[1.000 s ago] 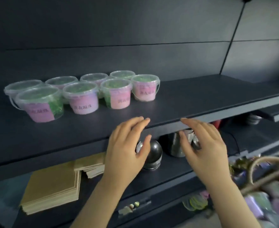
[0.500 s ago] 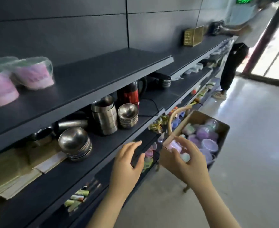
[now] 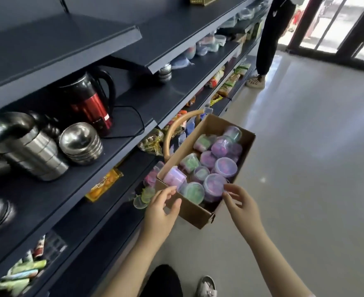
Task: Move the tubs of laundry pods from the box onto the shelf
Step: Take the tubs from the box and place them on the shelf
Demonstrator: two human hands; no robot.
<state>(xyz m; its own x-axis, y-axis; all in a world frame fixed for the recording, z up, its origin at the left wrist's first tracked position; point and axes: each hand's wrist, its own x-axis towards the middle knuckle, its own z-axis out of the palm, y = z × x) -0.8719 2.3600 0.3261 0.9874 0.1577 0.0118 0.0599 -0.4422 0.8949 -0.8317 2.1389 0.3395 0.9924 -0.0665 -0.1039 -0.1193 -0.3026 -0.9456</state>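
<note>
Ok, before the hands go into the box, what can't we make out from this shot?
- Tub count: the cardboard box holds piled tubs of laundry pods; the lower ones are covered by the upper ones.
- Tub labels: too blurred to read.
- Target shelf: the top edge cuts it off, so any tubs already placed are out of frame.
- Grip: left hand and right hand hover open; the fingertips' contact with the tubs is unclear.

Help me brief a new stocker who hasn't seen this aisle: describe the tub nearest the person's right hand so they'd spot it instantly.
Find the open cardboard box beside the dark shelving. At its near end, next to the right hand, sits a clear lidded tub of purple pods. The tub to its left holds green pods, and this purple one stands upright at the near right corner.
</note>
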